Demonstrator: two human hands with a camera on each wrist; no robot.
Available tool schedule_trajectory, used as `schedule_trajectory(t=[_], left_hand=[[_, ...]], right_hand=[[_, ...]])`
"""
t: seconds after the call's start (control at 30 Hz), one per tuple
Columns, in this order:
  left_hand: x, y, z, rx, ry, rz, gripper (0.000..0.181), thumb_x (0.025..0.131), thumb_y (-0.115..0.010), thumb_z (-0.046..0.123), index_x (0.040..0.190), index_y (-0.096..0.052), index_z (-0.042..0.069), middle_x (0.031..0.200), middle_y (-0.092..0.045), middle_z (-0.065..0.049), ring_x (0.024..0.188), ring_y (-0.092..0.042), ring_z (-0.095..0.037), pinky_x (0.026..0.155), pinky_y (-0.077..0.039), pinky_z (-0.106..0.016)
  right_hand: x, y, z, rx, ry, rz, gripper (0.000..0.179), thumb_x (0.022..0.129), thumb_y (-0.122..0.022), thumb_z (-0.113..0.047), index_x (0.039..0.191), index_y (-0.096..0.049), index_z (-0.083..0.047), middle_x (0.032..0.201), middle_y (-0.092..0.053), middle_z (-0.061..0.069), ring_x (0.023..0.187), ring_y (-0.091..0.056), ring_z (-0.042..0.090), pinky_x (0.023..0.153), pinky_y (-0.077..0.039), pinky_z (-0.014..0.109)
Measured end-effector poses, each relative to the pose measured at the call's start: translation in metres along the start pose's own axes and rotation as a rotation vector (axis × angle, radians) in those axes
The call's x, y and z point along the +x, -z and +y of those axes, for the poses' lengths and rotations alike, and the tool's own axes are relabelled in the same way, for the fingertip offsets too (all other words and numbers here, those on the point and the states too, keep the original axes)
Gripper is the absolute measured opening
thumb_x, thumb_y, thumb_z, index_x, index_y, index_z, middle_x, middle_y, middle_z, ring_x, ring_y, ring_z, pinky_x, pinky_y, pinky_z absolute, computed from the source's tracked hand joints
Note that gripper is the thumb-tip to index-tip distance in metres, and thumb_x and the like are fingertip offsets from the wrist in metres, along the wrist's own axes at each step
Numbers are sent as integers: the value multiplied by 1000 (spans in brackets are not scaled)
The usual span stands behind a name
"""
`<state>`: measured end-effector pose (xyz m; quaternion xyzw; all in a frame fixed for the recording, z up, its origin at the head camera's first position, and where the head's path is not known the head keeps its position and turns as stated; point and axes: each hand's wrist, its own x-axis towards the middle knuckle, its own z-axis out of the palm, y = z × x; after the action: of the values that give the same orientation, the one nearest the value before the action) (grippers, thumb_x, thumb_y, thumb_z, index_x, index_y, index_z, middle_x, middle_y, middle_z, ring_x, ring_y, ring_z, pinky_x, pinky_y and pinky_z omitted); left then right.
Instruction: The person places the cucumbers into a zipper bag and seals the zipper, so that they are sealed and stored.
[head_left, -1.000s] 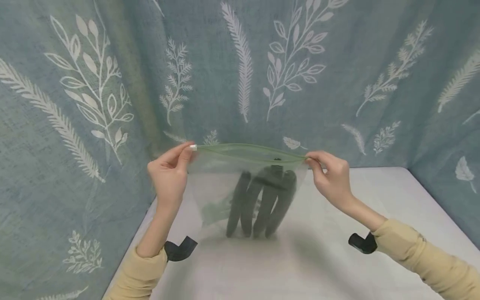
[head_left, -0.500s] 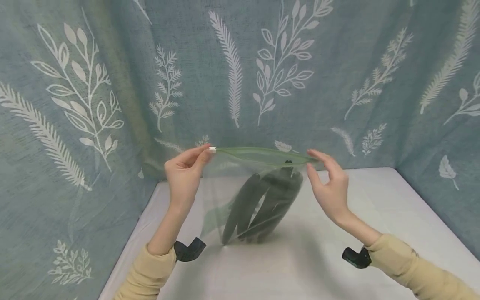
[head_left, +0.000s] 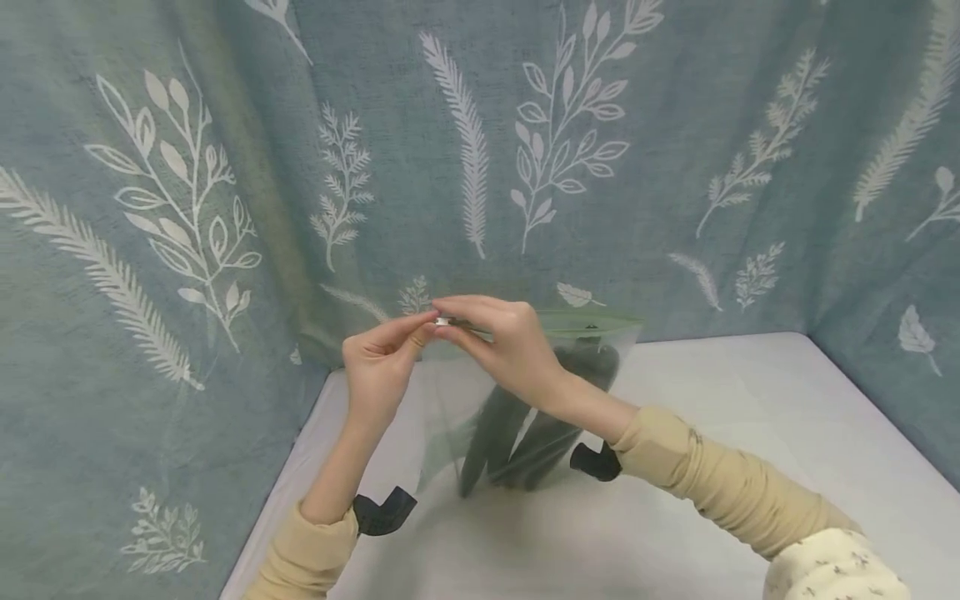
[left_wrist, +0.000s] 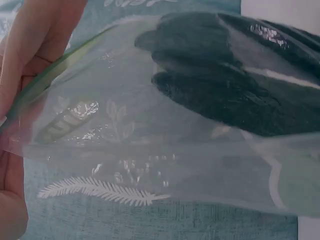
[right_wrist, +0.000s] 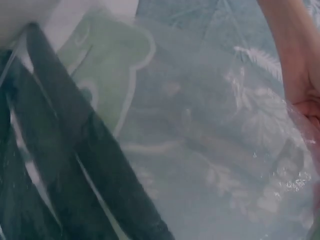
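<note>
A clear zip bag (head_left: pixel 446 392) hangs upright above the white table, with several long, dark green finger-shaped things (head_left: pixel 487 442) inside it. Its green zip edge (head_left: pixel 592 317) runs along the top. My left hand (head_left: pixel 378 367) pinches the bag's top left corner beside the white slider (head_left: pixel 443 322). Right beside it, my right hand (head_left: pixel 517 350) has thumb and fingers on either side of the slider, pinching it. My right hand and forearm hide part of the bag. The left wrist view shows rounded ends of the dark green things (left_wrist: pixel 210 75) through the film.
A white-covered table (head_left: pixel 720 417) lies below the bag. Blue-green curtains (head_left: pixel 600 192) with white leaf prints stand behind and at both sides. A pale green printed shape (right_wrist: pixel 112 55) shows on the bag. Black wrist pieces (head_left: pixel 386 510) stick out from both cuffs.
My right hand has let go of the bag's right corner and moved left to the slider by my left hand. The bag was shifted slightly right and its contents tilted.
</note>
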<state>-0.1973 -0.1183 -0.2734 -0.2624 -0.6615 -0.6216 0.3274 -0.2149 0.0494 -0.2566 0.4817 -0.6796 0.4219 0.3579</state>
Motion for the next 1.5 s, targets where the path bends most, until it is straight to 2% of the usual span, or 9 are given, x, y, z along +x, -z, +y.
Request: schedule_trajectory(t=[0.1, 0.27, 0.43, 0.63, 0.83, 1.07, 1.3, 1.37, 1.5], left_hand=[[-2, -1, 1, -46, -2, 1, 15, 81, -68, -5, 95, -73, -2, 87, -74, 12, 79, -72, -5, 74, -61, -20], [0, -4, 4, -87, 11, 19, 16, 80, -69, -7, 95, -70, -10, 87, -74, 9, 81, -72, -8, 76, -61, -24], [1, -8, 6, -30, 5, 48, 16, 79, -70, -8, 91, -67, -18, 84, -73, 13, 79, -72, -7, 73, -61, -22], [-2, -10, 3, 73, -5, 110, 13, 79, -73, -3, 87, -71, -13, 80, -71, 15, 74, -71, -3, 65, -59, -15], [-4, -1, -1, 102, 49, 234, 17, 80, -75, 4, 87, -72, -11, 78, -74, 9, 69, -70, 0, 66, -59, -13], [-4, 1, -2, 83, 67, 270, 21, 80, -75, 6, 88, -71, -12, 79, -75, 4, 69, -70, -2, 70, -60, -16], [-3, 4, -4, 61, 110, 308, 29, 79, -78, 13, 89, -71, -13, 77, -75, 2, 67, -70, -2, 70, -59, -15], [-4, 4, -4, 44, 122, 300, 29, 79, -77, 12, 89, -70, -14, 76, -75, 5, 68, -70, -3, 68, -58, -14], [-8, 4, 3, 51, 127, 251, 26, 79, -77, 11, 89, -71, -12, 77, -75, 6, 69, -71, -3, 66, -58, -13]], right_hand=[[-2, -3, -1, 7, -35, 9, 25, 84, -69, -5, 107, -69, 4, 103, -72, 16, 93, -71, 21, 83, -57, 14], [0, -2, 1, 8, -53, 28, 19, 84, -69, -5, 101, -73, 1, 97, -74, 14, 88, -72, 20, 81, -58, 15], [2, -2, 5, 3, -32, 42, 12, 83, -70, -4, 93, -75, 1, 89, -75, 13, 82, -73, 19, 73, -59, 17], [-7, 6, 14, -60, -43, 7, 10, 84, -70, -6, 90, -76, -1, 83, -75, 11, 73, -73, 17, 64, -60, 19], [-36, 36, 39, -162, -83, 16, 8, 79, -74, -4, 86, -76, -1, 80, -75, 11, 67, -72, 17, 58, -60, 25], [-69, 82, 63, -235, -138, 18, 11, 76, -76, 0, 86, -76, 1, 80, -75, 13, 63, -71, 18, 56, -58, 20], [-102, 123, 77, -349, -330, 57, 13, 75, -75, 3, 89, -75, 3, 84, -74, 16, 70, -72, 27, 64, -49, 0], [-107, 128, 76, -352, -388, 70, 14, 77, -74, 2, 91, -75, 3, 85, -74, 17, 70, -72, 22, 59, -46, -1], [-117, 132, 62, -335, -458, 93, 13, 80, -72, 1, 92, -74, 3, 83, -74, 17, 72, -65, -10, 56, -45, 1]])
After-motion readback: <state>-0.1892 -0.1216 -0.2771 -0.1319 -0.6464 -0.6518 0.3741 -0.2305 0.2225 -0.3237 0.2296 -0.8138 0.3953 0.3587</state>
